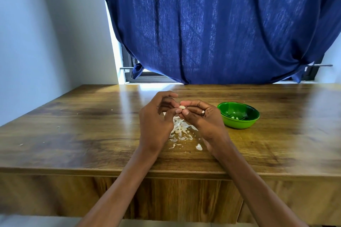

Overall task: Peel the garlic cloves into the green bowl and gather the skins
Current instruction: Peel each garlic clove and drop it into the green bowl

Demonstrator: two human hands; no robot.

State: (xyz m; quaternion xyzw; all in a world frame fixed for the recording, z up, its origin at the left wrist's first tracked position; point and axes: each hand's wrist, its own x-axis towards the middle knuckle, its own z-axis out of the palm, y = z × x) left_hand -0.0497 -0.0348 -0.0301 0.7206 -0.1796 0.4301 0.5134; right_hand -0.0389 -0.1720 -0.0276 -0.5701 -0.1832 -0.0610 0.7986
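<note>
Clove (pixel 182 107) pinched between both hands, right hand (pixel 201 116) and left hand (pixel 156 118) curled on it, above skins (pixel 180 129). Bowl (pixel 239 124) lies right (right hand nearer).

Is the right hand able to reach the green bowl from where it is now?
Probably yes. The right hand pinches a garlic clove just left of the bowl, and only bare table lies between them.
</note>
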